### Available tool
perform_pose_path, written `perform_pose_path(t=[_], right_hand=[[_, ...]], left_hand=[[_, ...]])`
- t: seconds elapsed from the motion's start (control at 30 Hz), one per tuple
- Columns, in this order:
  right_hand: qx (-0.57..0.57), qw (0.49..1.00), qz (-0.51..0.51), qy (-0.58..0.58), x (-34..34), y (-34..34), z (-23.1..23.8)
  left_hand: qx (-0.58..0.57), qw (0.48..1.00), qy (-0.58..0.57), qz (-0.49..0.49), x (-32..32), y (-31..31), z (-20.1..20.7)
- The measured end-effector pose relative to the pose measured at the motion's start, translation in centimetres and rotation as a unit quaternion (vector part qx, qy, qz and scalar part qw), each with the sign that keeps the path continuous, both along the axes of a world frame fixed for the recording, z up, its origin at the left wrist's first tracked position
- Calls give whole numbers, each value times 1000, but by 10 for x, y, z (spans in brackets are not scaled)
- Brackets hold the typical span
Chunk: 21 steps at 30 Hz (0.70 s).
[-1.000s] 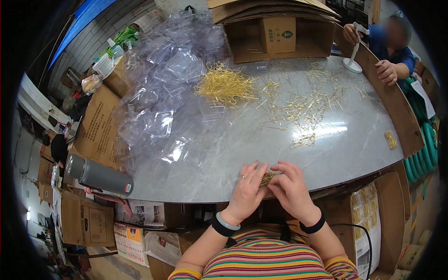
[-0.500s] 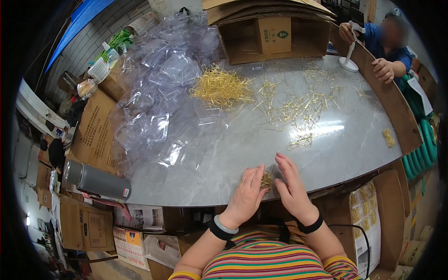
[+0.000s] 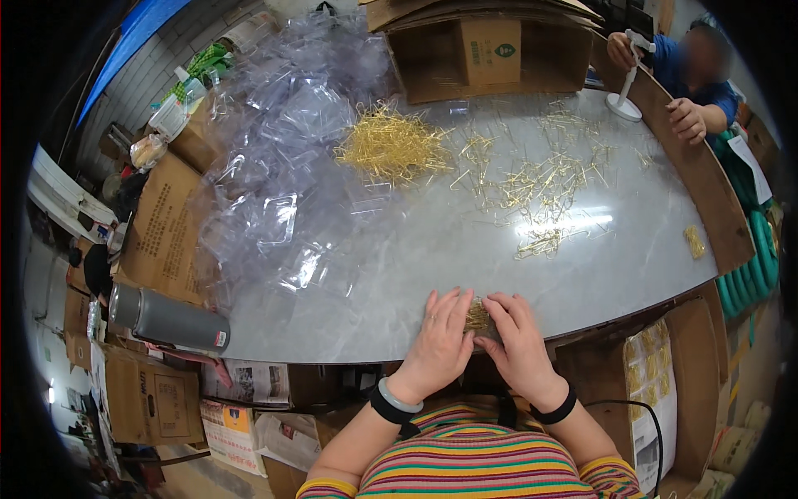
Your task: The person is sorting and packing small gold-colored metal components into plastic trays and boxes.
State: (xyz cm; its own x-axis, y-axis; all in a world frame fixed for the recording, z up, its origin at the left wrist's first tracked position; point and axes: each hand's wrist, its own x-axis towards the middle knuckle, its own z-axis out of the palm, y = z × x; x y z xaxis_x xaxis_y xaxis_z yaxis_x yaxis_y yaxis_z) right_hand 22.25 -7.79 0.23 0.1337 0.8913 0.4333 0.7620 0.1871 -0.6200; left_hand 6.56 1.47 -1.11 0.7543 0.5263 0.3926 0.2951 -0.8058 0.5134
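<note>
At the near edge of the grey table (image 3: pixel 399 274), a small bundle of gold wire hooks (image 3: pixel 476 316) sits between my two hands. My left hand (image 3: pixel 440 337) presses its left side, fingers together and pointing away from me. Against the right side my right hand (image 3: pixel 515 337) closes with bent fingers, its thumb near my left hand. My hands cover much of the bundle; whether a clear case lies around it I cannot tell. Farther off lie a dense heap of gold wire hooks (image 3: pixel 395 148) and many loose hooks (image 3: pixel 536 187) scattered to its right.
Clear plastic cases (image 3: pixel 291 150) pile up on the left. A grey bottle (image 3: pixel 170 318) lies at the near left edge. Cardboard (image 3: pixel 673 158) borders the right side, where another small gold bundle (image 3: pixel 694 242) rests. Across the table, a person (image 3: pixel 694 75) touches a white stand (image 3: pixel 625 104).
My right hand has moved in to the left, its spread fingers now bent against the bundle. My left hand stays beside it. The view has shifted slightly.
</note>
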Motion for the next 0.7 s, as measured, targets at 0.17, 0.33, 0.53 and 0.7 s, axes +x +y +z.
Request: perform_pose_path(t=[0.17,0.33,0.53,0.7], right_hand=[[-10,996,7,89,-5,5,2],[-6,996,48,81,-5,10,8],[-19,987,95,-132,4,17,11],[11,984,66,-165,2,15,-6]], left_hand=[[2,1000,13,-17,-1,0,6],[-2,1000,13,0,-1,-2,0],[-114,992,-55,-2,-6,1,-1],[-155,986,-64,-6,-21,7,20]])
